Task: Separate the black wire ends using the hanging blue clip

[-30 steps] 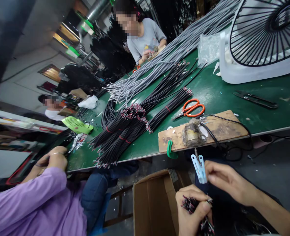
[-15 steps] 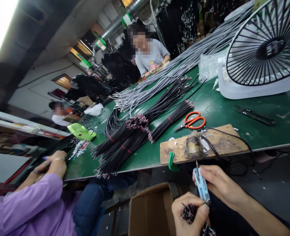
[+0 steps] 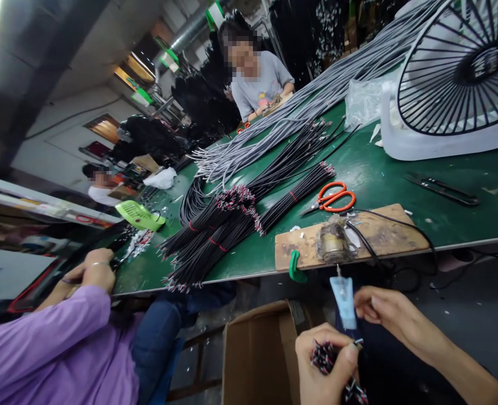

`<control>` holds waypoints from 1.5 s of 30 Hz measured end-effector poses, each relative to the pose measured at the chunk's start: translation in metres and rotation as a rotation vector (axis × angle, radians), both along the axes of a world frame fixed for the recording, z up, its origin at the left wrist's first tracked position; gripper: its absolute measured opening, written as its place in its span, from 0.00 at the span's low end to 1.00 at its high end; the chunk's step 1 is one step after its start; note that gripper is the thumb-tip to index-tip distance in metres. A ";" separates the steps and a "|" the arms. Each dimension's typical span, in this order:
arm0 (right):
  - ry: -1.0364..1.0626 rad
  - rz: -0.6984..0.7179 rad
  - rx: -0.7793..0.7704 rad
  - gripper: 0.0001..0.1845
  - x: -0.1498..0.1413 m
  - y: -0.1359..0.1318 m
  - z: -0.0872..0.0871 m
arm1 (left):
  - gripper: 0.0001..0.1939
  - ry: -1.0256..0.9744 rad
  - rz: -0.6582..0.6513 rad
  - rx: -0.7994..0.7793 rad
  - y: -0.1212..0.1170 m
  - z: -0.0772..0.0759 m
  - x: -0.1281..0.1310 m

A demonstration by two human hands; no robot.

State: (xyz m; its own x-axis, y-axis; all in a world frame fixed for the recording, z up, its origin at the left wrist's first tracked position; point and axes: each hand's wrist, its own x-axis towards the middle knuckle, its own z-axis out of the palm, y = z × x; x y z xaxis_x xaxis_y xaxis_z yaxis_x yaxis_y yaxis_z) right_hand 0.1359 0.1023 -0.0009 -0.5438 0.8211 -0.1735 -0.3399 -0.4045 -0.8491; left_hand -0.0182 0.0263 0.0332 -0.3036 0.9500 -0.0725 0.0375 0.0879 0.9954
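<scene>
My left hand (image 3: 327, 365) is closed around a bundle of black cables (image 3: 322, 357) with red, white and black wire ends showing. A few wire ends stick up between its thumb and forefinger. Just above hangs a light-blue clothespin-like clip (image 3: 344, 302), blurred, on the thin shaft of a small motor (image 3: 333, 241). To the right of the clip is my right hand (image 3: 379, 308), its fingers loosely bent and apart, holding nothing visible. The motor is fixed on a wooden board (image 3: 386, 233) at the table edge.
On the green table (image 3: 443, 169) lie orange-handled scissors (image 3: 336, 197), black snips (image 3: 440, 188), cable bundles (image 3: 219, 236) and grey cables (image 3: 269, 135). A fan (image 3: 400, 147) stands at right. A cardboard box (image 3: 259, 360) sits below. A co-worker's purple sleeve (image 3: 71, 320) is at left.
My right hand has let go of the blue clip and moved slightly right. The clip now looks wider and blurred. My left hand keeps the cable bundle; the camera view has shifted slightly.
</scene>
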 end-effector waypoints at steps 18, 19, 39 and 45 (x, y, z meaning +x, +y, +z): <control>-0.388 0.073 0.464 0.11 0.001 -0.029 0.012 | 0.24 -0.272 0.471 -0.256 -0.044 -0.060 0.015; -0.416 0.048 0.533 0.09 -0.001 -0.026 0.014 | 0.24 -0.275 0.460 -0.263 -0.044 -0.061 0.015; -0.476 -0.029 0.710 0.08 -0.001 -0.027 0.016 | 0.19 -0.146 0.383 -0.228 -0.040 -0.053 0.014; -0.491 -0.075 0.751 0.09 -0.005 -0.028 0.019 | 0.18 -0.125 0.310 -0.147 -0.032 -0.041 0.014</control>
State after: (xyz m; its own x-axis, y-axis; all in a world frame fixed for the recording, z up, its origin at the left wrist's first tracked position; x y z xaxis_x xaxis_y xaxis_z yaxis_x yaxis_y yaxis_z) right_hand 0.1308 0.0743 0.0176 -0.4904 0.8419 0.2250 0.1273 0.3246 -0.9373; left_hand -0.0038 -0.0060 -0.0075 -0.5555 0.7911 -0.2560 -0.1341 0.2185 0.9666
